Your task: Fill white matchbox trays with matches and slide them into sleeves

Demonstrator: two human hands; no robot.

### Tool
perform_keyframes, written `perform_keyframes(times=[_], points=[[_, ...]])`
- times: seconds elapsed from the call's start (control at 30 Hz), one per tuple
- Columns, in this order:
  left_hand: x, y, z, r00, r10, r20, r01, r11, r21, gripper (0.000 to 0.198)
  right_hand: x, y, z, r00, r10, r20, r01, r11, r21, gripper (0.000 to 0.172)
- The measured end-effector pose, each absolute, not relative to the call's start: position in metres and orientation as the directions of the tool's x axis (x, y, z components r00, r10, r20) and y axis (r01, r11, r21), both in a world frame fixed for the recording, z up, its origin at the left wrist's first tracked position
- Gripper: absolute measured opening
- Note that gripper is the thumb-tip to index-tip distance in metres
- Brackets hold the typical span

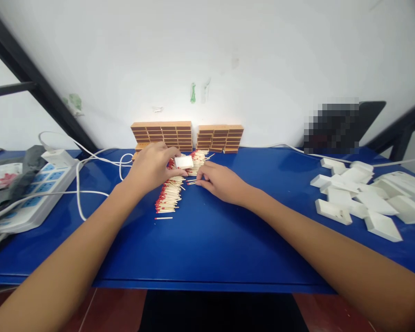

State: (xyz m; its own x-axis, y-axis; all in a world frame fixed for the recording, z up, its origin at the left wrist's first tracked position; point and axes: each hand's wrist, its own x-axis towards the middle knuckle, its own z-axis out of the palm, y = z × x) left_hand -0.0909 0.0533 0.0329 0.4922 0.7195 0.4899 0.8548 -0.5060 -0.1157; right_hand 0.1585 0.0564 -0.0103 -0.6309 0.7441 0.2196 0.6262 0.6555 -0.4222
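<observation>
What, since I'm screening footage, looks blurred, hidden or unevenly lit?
In the head view, blocky pixelation hides part of the dark object at right; the bunched matches look soft in that head view; the head view's wall is bright, dimmer at upper right.

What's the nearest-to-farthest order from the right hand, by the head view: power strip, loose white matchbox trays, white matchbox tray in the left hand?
1. White matchbox tray in the left hand, just left of the right hand.
2. Loose white matchbox trays, off to the right.
3. Power strip, far left.
</observation>
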Motion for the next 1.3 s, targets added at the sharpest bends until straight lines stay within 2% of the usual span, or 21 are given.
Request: perform_keyframes(times=[0.27, 0.57, 0.83, 1.07, 1.3], points=[[-0.092, 0.053, 0.033, 0.499, 0.730, 0.468, 0.851, -0.515, -0.104, 0.049, 0.160, 0.055, -0.009, -0.644, 0.726, 0.243, 0.598, 0.675, -0.431, 0.004], [-0.092, 0.054, 0.033, 0.500, 0.740, 0.450, 0.856, -0.503, -0.123, 0.050, 0.160, 0.055, -0.006, -0.639, 0.748, 0.178, 0.647, 0.649, -0.401, 0.011], [-0.084, 0.048, 0.031, 0.529, 0.714, 0.459, 0.819, -0.571, -0.054, 0.056, 0.162, 0.053, 0.002, -0.532, 0.723, 0.440, 0.628, 0.686, -0.367, 0.009], [-0.075, 0.043, 0.024, 0.573, 0.695, 0.435, 0.773, -0.635, -0.004, 0.055, 0.157, 0.049, 0.000, -0.553, 0.708, 0.440, 0.671, 0.691, -0.270, 0.013], [-0.083, 0.050, 0.028, 0.519, 0.720, 0.461, 0.828, -0.557, -0.064, 0.056, 0.160, 0.050, 0.000, -0.540, 0.694, 0.476, 0.633, 0.707, -0.314, 0.012]])
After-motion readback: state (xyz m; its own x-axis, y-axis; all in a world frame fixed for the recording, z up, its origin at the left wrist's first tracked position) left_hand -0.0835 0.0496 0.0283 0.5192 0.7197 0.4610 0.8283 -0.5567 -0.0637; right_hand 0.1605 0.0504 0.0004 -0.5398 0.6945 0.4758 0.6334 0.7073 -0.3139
